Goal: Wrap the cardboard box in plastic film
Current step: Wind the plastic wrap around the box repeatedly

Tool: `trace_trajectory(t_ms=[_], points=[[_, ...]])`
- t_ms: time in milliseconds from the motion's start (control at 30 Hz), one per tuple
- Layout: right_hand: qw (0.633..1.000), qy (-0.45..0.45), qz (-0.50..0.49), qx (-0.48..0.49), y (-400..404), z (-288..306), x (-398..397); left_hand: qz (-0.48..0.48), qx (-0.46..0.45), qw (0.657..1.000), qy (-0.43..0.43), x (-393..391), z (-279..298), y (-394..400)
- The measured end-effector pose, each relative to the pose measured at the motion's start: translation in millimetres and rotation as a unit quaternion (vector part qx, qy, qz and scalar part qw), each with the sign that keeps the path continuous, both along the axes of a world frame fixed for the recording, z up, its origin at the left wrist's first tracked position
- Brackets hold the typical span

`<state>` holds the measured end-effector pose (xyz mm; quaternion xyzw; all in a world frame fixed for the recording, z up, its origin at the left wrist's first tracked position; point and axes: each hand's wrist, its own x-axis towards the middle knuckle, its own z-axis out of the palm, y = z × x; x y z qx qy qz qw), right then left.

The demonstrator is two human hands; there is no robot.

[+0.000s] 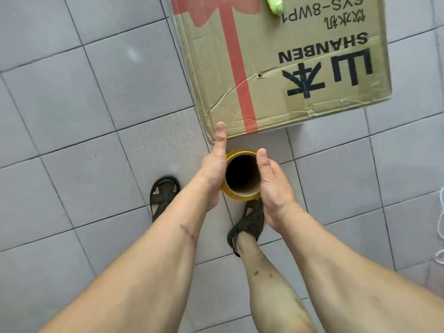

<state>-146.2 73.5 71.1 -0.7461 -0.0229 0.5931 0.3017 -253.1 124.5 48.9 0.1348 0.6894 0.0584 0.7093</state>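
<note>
Inspector: The left hand [212,174] and the right hand [272,186] hold the film roll [242,175] between their palms, one on each side. Both thumbs point forward; the fingers lie under the roll and cannot be seen, so whether they curl round it cannot be told.

Clerk: And the roll itself?

Inspector: It is seen end-on, hollow core toward the camera, with a yellow-tinted rim of wound film. It is held above the tiled floor [84,104], just short of the near corner of the cardboard box [276,68].

Clerk: Where does the box stand?

Inspector: On the floor, ahead and to the right, its printed face up. A green object [274,4] rests at its far edge. The person's two sandalled feet stand below the hands.

Clerk: Handling?

Inspector: In judgement, the roll is stiff at the core and fairly light; the film is thin, clingy and liable to tear or bunch. Best held by the core ends so that it turns freely. The box looks creased and dented, so its panels may yield under tight film.
</note>
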Motion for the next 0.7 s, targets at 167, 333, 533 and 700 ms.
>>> trace_trajectory(t_ms=[167, 333, 533, 700], points=[[1.000, -0.009, 0.005, 0.000, 4, -3, 8, 0.016, -0.039, 0.999, -0.027, 9, 14, 1], [0.999, 0.002, 0.044, 0.007, 4, -5, 28, -0.053, -0.013, 0.998, 0.032, 21, 15, 0], [1.000, 0.009, 0.025, 0.007, 8, -7, 38, 0.004, -0.030, 0.999, -0.025, 37, 17, 9], [0.995, -0.064, 0.072, 0.004, 11, -7, 54, -0.068, -0.057, 0.996, -0.023, 48, 22, 1]])
